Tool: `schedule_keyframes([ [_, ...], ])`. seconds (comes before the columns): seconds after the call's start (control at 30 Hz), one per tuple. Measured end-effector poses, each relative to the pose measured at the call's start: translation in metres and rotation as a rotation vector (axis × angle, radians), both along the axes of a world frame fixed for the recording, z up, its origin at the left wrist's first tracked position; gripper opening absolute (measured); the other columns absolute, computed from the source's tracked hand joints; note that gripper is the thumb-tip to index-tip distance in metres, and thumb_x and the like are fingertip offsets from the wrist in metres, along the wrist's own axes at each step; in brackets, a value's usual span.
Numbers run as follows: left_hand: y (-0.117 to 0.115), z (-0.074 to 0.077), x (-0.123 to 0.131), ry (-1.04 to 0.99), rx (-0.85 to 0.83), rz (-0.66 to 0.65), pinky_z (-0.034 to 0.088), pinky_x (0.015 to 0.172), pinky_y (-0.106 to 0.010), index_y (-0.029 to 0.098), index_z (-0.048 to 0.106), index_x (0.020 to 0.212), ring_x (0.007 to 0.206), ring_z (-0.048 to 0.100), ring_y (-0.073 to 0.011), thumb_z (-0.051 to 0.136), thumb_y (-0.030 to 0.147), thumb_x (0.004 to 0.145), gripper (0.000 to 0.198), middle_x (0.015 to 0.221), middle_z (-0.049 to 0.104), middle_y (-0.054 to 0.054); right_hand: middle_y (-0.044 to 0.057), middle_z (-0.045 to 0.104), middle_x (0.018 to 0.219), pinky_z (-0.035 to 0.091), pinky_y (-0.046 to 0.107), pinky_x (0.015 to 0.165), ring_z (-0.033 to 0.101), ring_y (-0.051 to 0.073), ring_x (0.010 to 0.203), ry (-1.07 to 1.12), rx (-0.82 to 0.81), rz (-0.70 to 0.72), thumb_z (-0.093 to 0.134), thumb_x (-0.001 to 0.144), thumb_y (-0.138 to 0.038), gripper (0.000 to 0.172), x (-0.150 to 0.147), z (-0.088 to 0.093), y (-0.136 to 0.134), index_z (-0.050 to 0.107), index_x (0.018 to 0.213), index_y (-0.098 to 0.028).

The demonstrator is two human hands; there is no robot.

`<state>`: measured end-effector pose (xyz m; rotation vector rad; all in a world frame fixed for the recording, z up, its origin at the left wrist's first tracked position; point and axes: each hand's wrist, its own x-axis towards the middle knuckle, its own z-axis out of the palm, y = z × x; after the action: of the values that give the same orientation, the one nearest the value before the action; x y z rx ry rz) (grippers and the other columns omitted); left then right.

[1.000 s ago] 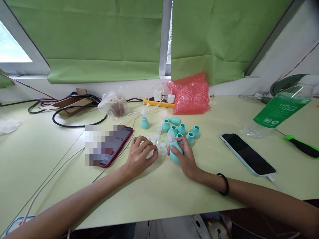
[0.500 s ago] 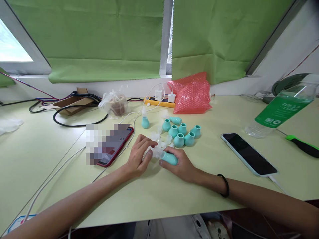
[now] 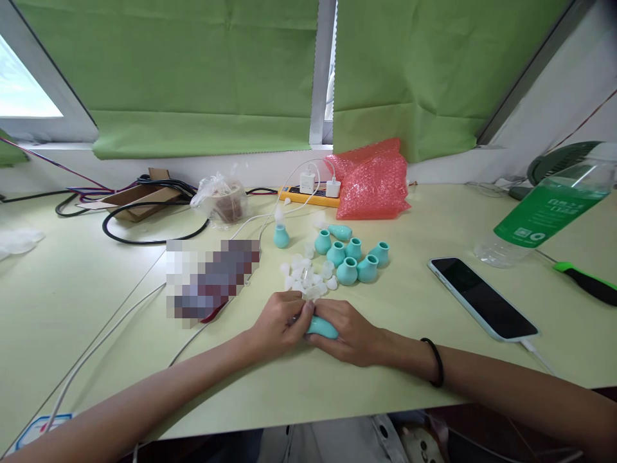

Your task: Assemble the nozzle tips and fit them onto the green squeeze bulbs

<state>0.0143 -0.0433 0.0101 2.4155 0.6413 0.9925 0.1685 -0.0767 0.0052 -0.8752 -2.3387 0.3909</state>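
Note:
My right hand (image 3: 351,331) is wrapped around a teal rubber squeeze bulb (image 3: 322,328), which lies on its side with its mouth end toward the left. My left hand (image 3: 280,326) is closed at that end, its thumb pressed against the bulb; what its fingers pinch is hidden. Just beyond both hands lies a loose cluster of small translucent white tips (image 3: 307,276). Several teal bulbs (image 3: 347,271) stand mouth up behind and to the right of the tips. One more bulb (image 3: 340,232) lies on its side, and another (image 3: 281,236) stands with a white tip in it.
A blurred phone (image 3: 214,312) lies left of my hands, and a second phone (image 3: 482,299) on a cable lies to the right. Farther back are a power strip (image 3: 308,196), red bubble wrap (image 3: 371,186), a bagged roll (image 3: 226,206) and a tilted bottle (image 3: 544,212). White cables cross the left side.
My left hand has left the tips, come nearer to me and closed at the bulb's mouth. My right hand has drawn the bulb slightly nearer, and the hands now touch.

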Motion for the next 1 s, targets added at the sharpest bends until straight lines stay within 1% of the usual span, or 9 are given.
schedule_keyframes([
  [0.1, -0.001, 0.005, 0.001, 0.033, -0.241, -0.001, 0.023, 0.043, -0.021, 0.016, 0.026, 0.046, 0.043, 0.024, -0.0063, 0.029, 0.024, 0.083, 0.038, 0.046, 0.026, 0.004, 0.008, 0.057, 0.076, 0.042, 0.028, 0.064, 0.052, 0.017, 0.072, 0.014, -0.031, 0.002, 0.043, 0.08, -0.027, 0.016, 0.0, 0.0, -0.002, 0.049, 0.083, -0.013],
  [0.2, 0.0, 0.008, 0.001, 0.03, -0.463, -0.011, 0.018, 0.04, -0.021, 0.016, 0.023, 0.045, 0.043, 0.019, -0.0054, 0.03, 0.032, 0.083, 0.042, 0.044, 0.021, 0.005, 0.007, 0.057, 0.073, 0.042, 0.027, 0.062, 0.052, 0.016, 0.069, 0.025, -0.032, -0.013, 0.042, 0.081, -0.03, 0.017, 0.0, -0.001, -0.003, 0.049, 0.082, -0.014],
  [0.4, 0.004, 0.008, 0.001, -0.032, -0.766, -0.093, 0.016, 0.037, -0.02, 0.016, 0.026, 0.041, 0.038, 0.02, -0.0039, 0.037, 0.041, 0.08, 0.047, 0.039, 0.025, 0.006, 0.006, 0.057, 0.071, 0.042, 0.026, 0.059, 0.052, 0.015, 0.066, 0.045, 0.032, -0.015, 0.044, 0.081, -0.032, 0.019, 0.0, -0.002, -0.001, 0.049, 0.082, -0.014],
  [0.53, 0.007, 0.007, 0.004, -0.104, -1.008, -0.107, 0.018, 0.036, -0.02, 0.016, 0.029, 0.04, 0.033, 0.023, -0.0041, 0.034, 0.042, 0.08, 0.048, 0.034, 0.025, 0.006, 0.004, 0.055, 0.066, 0.042, 0.025, 0.058, 0.05, 0.013, 0.064, 0.111, 0.154, 0.079, 0.044, 0.079, -0.026, 0.011, -0.002, 0.0, -0.004, 0.048, 0.076, -0.016],
  [0.6, 0.007, 0.007, 0.006, -0.114, -1.045, -0.087, 0.019, 0.036, -0.02, 0.016, 0.032, 0.042, 0.033, 0.025, -0.0048, 0.032, 0.043, 0.081, 0.047, 0.033, 0.027, 0.006, 0.002, 0.053, 0.063, 0.043, 0.024, 0.059, 0.05, 0.013, 0.063, 0.169, 0.221, 0.139, 0.045, 0.077, -0.023, 0.007, -0.004, 0.004, -0.007, 0.046, 0.074, -0.017],
  [0.7, 0.005, 0.008, 0.007, -0.075, -0.888, 0.012, 0.024, 0.039, -0.02, 0.015, 0.037, 0.048, 0.038, 0.028, -0.0059, 0.029, 0.045, 0.082, 0.046, 0.04, 0.031, 0.005, 0.002, 0.05, 0.062, 0.043, 0.025, 0.058, 0.049, 0.013, 0.062, 0.227, 0.23, 0.131, 0.048, 0.074, -0.022, 0.005, -0.001, 0.018, -0.011, 0.046, 0.076, -0.018],
  [0.8, 0.003, 0.008, 0.007, 0.069, -0.548, 0.101, 0.028, 0.043, -0.02, 0.015, 0.037, 0.053, 0.044, 0.031, -0.0072, 0.025, 0.04, 0.085, 0.043, 0.046, 0.032, 0.005, 0.004, 0.051, 0.071, 0.044, 0.028, 0.059, 0.05, 0.015, 0.067, 0.239, 0.186, 0.064, 0.05, 0.072, -0.021, 0.011, 0.013, 0.041, -0.012, 0.049, 0.083, -0.018],
  [0.9, 0.006, 0.007, 0.006, 0.299, -0.155, 0.07, 0.032, 0.048, -0.021, 0.015, 0.043, 0.059, 0.048, 0.039, -0.009, 0.029, 0.032, 0.086, 0.034, 0.051, 0.04, 0.003, 0.006, 0.051, 0.08, 0.045, 0.032, 0.065, 0.051, 0.017, 0.074, 0.249, 0.186, -0.055, 0.051, 0.073, -0.024, 0.018, 0.039, 0.064, -0.008, 0.052, 0.09, -0.018],
  [1.0, 0.011, 0.003, 0.008, 0.443, 0.161, 0.039, 0.038, 0.051, -0.023, 0.014, 0.05, 0.07, 0.055, 0.048, -0.0122, 0.03, 0.026, 0.085, 0.027, 0.062, 0.05, -0.001, 0.006, 0.052, 0.08, 0.044, 0.032, 0.065, 0.052, 0.017, 0.074, 0.236, 0.165, -0.189, 0.051, 0.074, -0.026, 0.013, 0.074, 0.077, 0.004, 0.055, 0.085, -0.02],
])
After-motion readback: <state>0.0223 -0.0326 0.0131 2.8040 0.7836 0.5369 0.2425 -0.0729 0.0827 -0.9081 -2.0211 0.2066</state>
